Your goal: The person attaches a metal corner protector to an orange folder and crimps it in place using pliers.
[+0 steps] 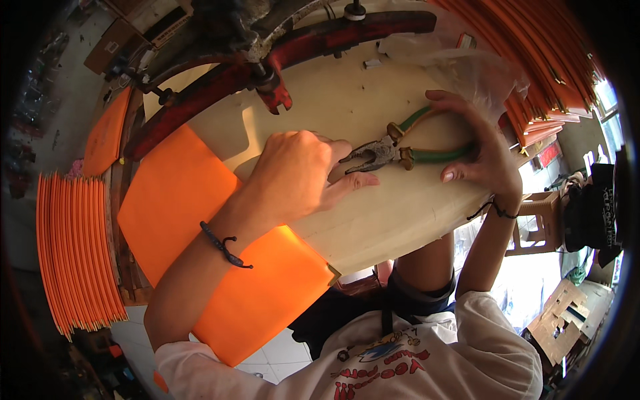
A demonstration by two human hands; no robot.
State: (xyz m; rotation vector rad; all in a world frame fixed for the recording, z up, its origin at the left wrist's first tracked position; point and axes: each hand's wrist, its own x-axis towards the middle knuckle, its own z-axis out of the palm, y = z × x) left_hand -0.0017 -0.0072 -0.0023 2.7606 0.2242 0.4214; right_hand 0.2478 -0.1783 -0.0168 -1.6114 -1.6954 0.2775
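Observation:
Combination pliers (380, 153) with green handles lie over the pale tabletop, jaws and handles spread apart. My right hand (477, 143) is around the handles, fingers at the far handle and thumb at the near one. My left hand (290, 170) is closed, its other fingers curled out of sight, with index finger and thumb on either side of the jaw tips. Whatever it holds, if anything, is hidden. Below my left forearm is a flat orange folder (267, 300) with a small brass-coloured corner piece at its near right; the forearm covers its middle.
A red and black metal machine arm (293, 53) spans the far side of the pale table (373, 227). Orange folders are stacked at the left (73, 253) and far right (533, 60). Clear plastic wrap (467, 73) lies near the right stack. A brown stool (540, 220) stands to the right.

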